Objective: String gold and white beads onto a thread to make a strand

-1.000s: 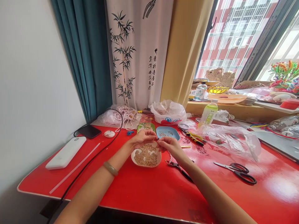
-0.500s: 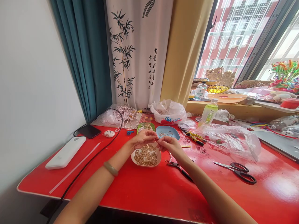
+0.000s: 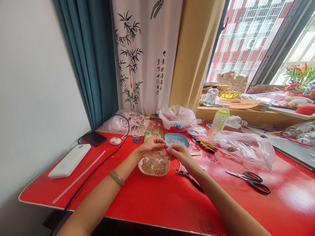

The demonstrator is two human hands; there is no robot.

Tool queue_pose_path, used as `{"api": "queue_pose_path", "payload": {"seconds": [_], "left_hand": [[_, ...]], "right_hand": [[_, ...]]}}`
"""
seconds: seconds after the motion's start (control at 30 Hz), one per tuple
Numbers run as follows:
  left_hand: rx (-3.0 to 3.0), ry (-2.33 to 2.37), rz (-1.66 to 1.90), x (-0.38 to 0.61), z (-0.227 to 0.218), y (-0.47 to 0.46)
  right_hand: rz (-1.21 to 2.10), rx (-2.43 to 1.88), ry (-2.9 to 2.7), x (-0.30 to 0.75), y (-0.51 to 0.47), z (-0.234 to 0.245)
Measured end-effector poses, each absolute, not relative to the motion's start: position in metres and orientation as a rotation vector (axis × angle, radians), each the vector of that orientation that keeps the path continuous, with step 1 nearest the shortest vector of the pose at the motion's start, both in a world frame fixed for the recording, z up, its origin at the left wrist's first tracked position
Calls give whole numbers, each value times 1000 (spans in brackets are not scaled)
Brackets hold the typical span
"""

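Observation:
Both hands meet over the near bowl, fingertips almost touching. My left hand point(image 3: 153, 146), a bangle point(image 3: 117, 178) on its wrist, is closed in a pinch; whatever is between its fingers is too small to make out. My right hand point(image 3: 179, 152) is pinched too, and a strand of pinkish pearl beads point(image 3: 179, 166) trails from beneath it to the table. Gold beads point(image 3: 154, 166) fill much of the pale bowl point(image 3: 140, 169) below. Black-handled pliers point(image 3: 189, 178) lie under my right wrist, partly hidden by the forearm.
Behind the hands stand a green tray point(image 3: 161, 133) and a blue tray point(image 3: 187, 141) with small beads. Yellow-black pliers point(image 3: 205, 145), scissors point(image 3: 253, 181) and a plastic bag point(image 3: 258, 152) lie rightward. A power bank point(image 3: 70, 161), phone point(image 3: 95, 138) and black cable point(image 3: 98, 163) are leftward.

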State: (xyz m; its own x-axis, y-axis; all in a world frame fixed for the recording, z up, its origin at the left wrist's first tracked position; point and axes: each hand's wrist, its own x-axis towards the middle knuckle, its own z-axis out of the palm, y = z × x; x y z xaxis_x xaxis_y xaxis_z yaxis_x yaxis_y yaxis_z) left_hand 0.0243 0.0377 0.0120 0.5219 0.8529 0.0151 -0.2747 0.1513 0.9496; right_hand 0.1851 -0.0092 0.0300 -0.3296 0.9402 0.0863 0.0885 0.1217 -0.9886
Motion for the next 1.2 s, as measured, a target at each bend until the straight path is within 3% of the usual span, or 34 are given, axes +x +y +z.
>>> {"api": "queue_pose_path", "payload": {"seconds": [0.73,1.2], "left_hand": [[1293,698,946,26,12,38],[1290,734,1059,28,13,37]], "right_hand": [[1348,-985,-1584,188,-4,24],[1148,-1082,-1690,192,-1,25]]}}
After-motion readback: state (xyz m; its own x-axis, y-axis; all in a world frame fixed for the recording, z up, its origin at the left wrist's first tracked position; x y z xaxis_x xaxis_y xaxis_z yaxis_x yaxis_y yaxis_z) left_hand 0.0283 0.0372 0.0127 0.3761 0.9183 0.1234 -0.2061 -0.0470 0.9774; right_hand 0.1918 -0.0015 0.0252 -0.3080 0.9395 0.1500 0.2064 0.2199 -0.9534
